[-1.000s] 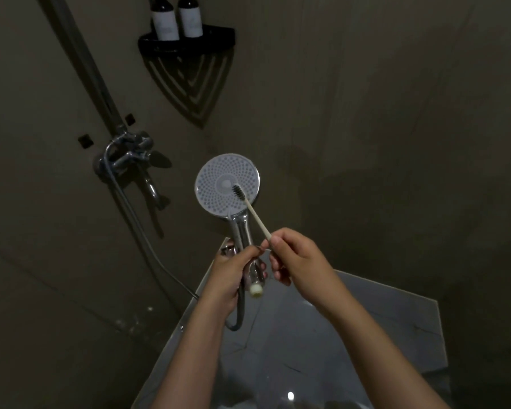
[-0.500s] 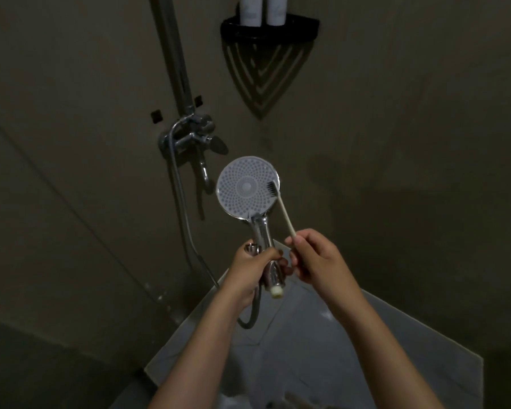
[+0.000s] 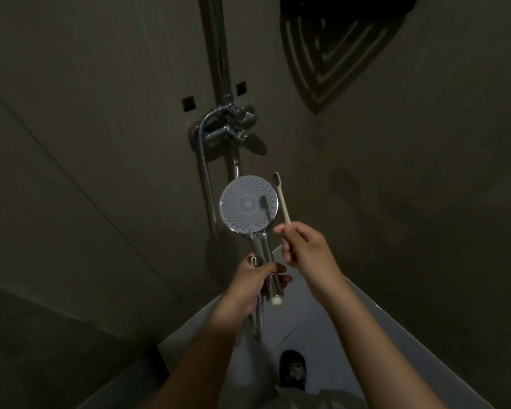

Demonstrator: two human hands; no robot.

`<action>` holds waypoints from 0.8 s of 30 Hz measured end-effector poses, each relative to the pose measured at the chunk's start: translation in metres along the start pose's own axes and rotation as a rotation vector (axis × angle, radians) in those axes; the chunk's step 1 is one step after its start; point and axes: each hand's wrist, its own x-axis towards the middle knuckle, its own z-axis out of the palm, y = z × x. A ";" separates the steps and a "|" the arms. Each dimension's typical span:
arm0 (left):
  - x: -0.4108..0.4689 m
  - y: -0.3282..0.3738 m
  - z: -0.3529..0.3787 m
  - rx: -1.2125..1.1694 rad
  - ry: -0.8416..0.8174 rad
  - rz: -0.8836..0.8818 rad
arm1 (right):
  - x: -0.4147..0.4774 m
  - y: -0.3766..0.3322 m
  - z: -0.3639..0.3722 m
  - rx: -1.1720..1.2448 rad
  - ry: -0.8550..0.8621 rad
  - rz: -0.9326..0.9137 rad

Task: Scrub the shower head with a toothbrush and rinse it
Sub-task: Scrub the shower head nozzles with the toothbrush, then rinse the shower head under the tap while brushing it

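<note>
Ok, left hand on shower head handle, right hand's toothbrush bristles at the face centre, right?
Bristles wrong. Head view: right hand holds the toothbrush beside the shower head's upper right rim, off the face; left hand grips the handle.

The shower stall was dim and murky, lit from overhead. The corner shelf (image 3: 348, 7) threw a slatted shadow down the wall (image 3: 425, 143), and the toothbrush (image 3: 283, 202) cast a dark copy onto the pale shower head (image 3: 239, 208). Chrome on the mixer valve (image 3: 224, 131) glinted faintly. Wide-angle distortion bent the frame's edges, and fine detail was soft.
</note>
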 end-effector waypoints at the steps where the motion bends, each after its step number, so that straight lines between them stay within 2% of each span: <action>1: 0.012 -0.002 0.003 -0.018 0.016 -0.011 | 0.016 0.002 -0.005 0.018 -0.010 0.030; 6: 0.064 -0.020 0.016 -0.146 0.102 -0.104 | 0.094 0.011 -0.030 0.171 0.034 0.133; 11: 0.102 -0.034 0.016 -0.183 0.211 -0.176 | 0.175 0.022 -0.021 0.533 0.073 0.323; 14: 0.122 -0.041 0.014 -0.194 0.250 -0.207 | 0.209 0.034 -0.002 0.663 0.088 0.363; 19: 0.150 -0.049 0.000 -0.092 0.263 -0.196 | 0.240 0.051 0.028 0.841 0.030 0.410; 24: 0.179 -0.059 -0.011 0.077 0.248 -0.292 | 0.255 0.054 0.041 1.094 0.045 0.473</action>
